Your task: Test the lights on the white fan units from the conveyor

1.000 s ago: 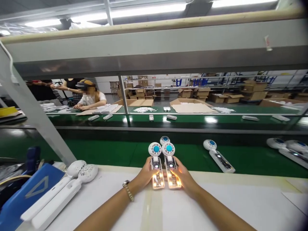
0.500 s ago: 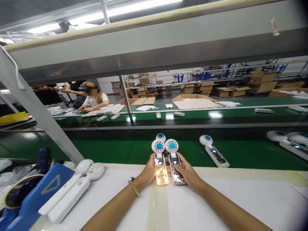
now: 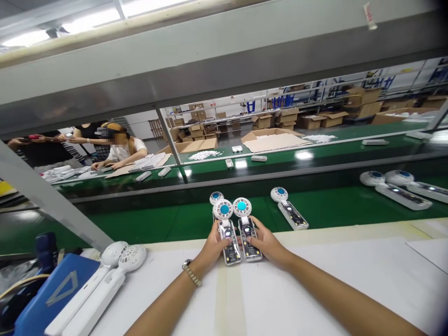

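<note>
My left hand (image 3: 214,244) is closed around a small handheld fan (image 3: 231,252) with a clear body over a circuit board and a round white head with a blue centre. A matching handheld fan (image 3: 252,251) is gripped in my right hand (image 3: 272,243). Both thumbs press on the fronts of the bodies, near a small white light. The two fans stand side by side, heads up, at the near edge of the green belt (image 3: 185,219). Just behind the left one shows the head of another fan (image 3: 216,198), its body mostly hidden.
On the belt to the right lies a similar fan (image 3: 294,216), with two more (image 3: 402,195) farther right. Two white fan shells (image 3: 94,298) rest at left beside a blue holder (image 3: 58,291). A sloping post (image 3: 63,205) stands at left. A co-worker (image 3: 121,149) sits across the line.
The orange-yellow glow in the left fan's body has gone out. The view has turned slightly right and tilted. Both hands keep hold of their fans.
</note>
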{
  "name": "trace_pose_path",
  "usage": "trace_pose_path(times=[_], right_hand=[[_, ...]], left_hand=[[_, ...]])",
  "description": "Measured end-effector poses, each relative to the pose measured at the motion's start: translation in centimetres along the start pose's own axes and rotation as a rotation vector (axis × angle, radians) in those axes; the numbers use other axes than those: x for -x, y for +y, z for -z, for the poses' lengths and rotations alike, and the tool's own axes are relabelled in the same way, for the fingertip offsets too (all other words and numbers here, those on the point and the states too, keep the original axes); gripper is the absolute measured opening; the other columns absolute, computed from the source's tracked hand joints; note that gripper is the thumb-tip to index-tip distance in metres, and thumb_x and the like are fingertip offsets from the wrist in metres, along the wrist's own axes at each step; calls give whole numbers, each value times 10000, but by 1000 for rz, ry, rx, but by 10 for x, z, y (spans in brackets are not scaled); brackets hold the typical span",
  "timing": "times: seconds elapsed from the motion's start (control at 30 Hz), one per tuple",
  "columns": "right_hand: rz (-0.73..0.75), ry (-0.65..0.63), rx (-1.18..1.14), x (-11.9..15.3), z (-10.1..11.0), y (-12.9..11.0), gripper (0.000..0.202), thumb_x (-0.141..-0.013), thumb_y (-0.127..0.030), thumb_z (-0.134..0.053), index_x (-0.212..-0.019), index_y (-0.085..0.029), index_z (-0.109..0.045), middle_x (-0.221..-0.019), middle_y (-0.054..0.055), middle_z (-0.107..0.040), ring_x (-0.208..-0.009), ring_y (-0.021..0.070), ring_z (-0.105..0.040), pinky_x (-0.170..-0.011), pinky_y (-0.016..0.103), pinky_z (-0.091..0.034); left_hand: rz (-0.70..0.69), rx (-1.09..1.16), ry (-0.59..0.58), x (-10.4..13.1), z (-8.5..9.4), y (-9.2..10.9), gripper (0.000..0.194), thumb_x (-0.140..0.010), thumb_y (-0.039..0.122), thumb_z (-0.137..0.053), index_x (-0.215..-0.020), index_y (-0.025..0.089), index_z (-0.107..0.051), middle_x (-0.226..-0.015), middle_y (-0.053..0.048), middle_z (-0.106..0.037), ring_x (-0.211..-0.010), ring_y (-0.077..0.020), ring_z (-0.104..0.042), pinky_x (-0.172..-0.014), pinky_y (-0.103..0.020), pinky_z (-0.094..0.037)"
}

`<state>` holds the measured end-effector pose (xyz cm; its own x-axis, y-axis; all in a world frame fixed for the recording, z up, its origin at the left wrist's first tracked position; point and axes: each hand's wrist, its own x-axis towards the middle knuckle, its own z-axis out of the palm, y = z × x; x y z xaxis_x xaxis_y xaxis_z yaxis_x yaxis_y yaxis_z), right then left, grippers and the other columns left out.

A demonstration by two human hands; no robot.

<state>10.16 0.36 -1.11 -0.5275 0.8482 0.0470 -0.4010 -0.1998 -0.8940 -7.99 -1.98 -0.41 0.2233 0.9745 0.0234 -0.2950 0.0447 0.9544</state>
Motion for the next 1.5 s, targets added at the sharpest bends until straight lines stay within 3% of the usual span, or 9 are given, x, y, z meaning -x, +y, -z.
trace_pose_path(times=[0.37, 0.93, 1.27, 1.4, 1.5], right_hand=[[56, -63, 44, 2, 4, 1, 691, -738, -308, -654, -1296, -251, -251, -1095, 80, -582, -993, 237, -584, -896, 422, -415], [48, -20, 30, 1, 4, 4, 773, -694, -301, -687, -1315, -239, -231, -1117, 92, -573, -1030, 234, -549, -895, 413, -395], [46, -6, -17, 7, -2, 3, 818, -656, -312, -715, -1301, -253, -215, -1132, 89, -572, -1035, 232, -555, -915, 409, -389], [16, 22, -26, 20, -6, 2, 694, -628, -276, -736, -1207, -265, -353, -1089, 58, -602, -967, 236, -590, -882, 402, -414], [-103, 10, -103, 30, -16, 0, 397, -730, -441, -614, -1051, -231, -509, -923, 45, -653, -864, 241, -623, -811, 399, -452]], left_hand=[[13, 37, -15, -1, 2, -1, 594, -669, 154, -724, -1125, 234, -353, -1094, -85, -514, -898, -245, -599, -781, -402, -486], [44, 51, -18, 2, -1, 5, 567, -654, 162, -738, -1082, 213, -369, -1091, -93, -503, -924, -266, -593, -794, -416, -483], [11, 96, 8, 5, -9, 4, 578, -592, 176, -764, -1029, 207, -388, -994, -62, -547, -811, -228, -610, -750, -410, -492], [-3, 125, 5, 19, -13, 5, 598, -554, 158, -777, -1030, 209, -420, -1061, -75, -546, -843, -229, -605, -754, -374, -484], [107, 174, 3, 36, -10, 9, 471, -615, 297, -744, -990, 176, -488, -979, -88, -593, -809, -229, -614, -737, -353, -483]])
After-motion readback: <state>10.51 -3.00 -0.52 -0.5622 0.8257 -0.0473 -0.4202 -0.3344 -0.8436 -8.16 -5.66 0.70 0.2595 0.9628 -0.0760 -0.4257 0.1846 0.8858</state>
